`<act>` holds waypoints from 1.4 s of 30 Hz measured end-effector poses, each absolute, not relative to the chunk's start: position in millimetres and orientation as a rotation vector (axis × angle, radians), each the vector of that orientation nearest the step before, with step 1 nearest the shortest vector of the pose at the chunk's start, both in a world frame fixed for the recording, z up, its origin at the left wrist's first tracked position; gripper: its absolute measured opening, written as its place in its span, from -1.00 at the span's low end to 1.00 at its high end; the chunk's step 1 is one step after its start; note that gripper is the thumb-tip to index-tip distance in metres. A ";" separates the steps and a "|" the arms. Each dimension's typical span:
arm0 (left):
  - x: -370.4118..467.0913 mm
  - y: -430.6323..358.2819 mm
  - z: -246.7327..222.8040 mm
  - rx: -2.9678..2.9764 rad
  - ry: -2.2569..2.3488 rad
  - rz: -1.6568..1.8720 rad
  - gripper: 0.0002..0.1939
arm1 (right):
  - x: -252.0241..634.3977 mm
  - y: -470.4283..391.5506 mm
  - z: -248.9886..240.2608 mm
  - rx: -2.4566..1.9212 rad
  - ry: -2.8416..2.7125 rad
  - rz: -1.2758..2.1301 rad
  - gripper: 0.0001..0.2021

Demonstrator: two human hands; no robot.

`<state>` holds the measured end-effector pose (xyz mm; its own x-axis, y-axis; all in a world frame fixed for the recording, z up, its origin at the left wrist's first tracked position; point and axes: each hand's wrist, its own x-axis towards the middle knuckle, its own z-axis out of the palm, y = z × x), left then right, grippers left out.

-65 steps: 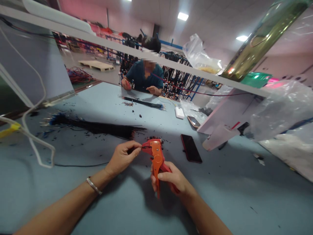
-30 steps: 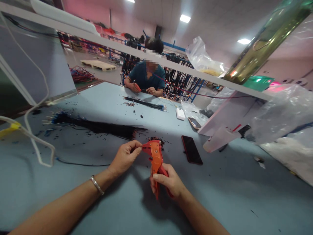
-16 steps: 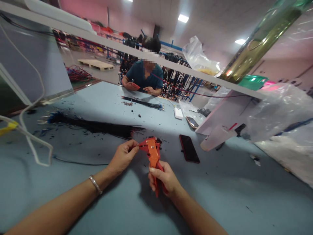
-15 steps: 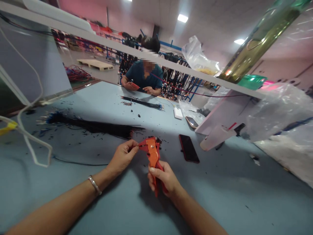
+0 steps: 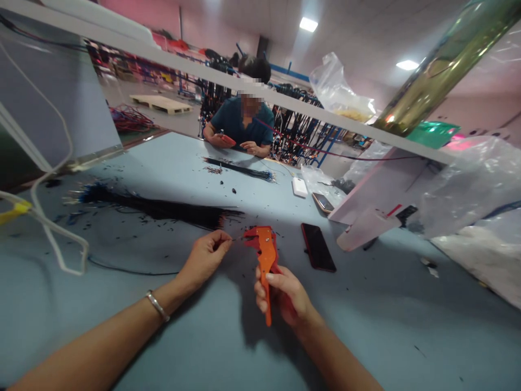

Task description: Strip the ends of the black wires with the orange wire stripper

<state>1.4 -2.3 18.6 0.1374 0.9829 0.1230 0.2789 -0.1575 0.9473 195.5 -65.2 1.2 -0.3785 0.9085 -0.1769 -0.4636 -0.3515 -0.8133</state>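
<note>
My right hand (image 5: 283, 296) grips the handles of an orange wire stripper (image 5: 264, 251), its jaws pointing up and to the left. My left hand (image 5: 205, 256) pinches the end of a thin black wire (image 5: 130, 269), which trails left across the blue table (image 5: 391, 320). The wire tip sits just left of the stripper jaws, a small gap apart from them. A bundle of black wires (image 5: 163, 209) lies on the table behind my left hand.
A dark phone (image 5: 318, 247) lies right of the stripper, a second phone (image 5: 323, 202) and a white box (image 5: 299, 187) farther back. Across the table a person in a teal shirt (image 5: 240, 122) handles another wire bundle (image 5: 240, 169). Plastic bags (image 5: 472, 184) lie right, white cables (image 5: 49, 239) left.
The stripper has pulled away to the right from the wire end, which was in its jaws before. My left hand stays in place, pinching the wire.
</note>
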 end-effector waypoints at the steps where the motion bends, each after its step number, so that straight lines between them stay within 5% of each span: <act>1: 0.4 -1.4 19.0 1.564 1.255 1.068 -0.76 | 198.5 -64.4 2.7 -0.786 -0.843 1.850 -0.74; 30: 4.3 -7.1 25.5 1.456 1.211 1.116 -0.79 | 197.1 -69.9 13.8 -0.992 -1.409 1.594 -0.63; 37: 9.7 -12.5 20.7 1.373 1.126 1.083 -0.81 | 194.0 -74.6 18.3 -1.226 -1.784 0.983 -0.81; 42: 13.8 -17.7 16.0 1.250 0.913 1.037 -0.85 | 188.5 -76.2 16.7 -1.294 -2.065 0.387 -0.59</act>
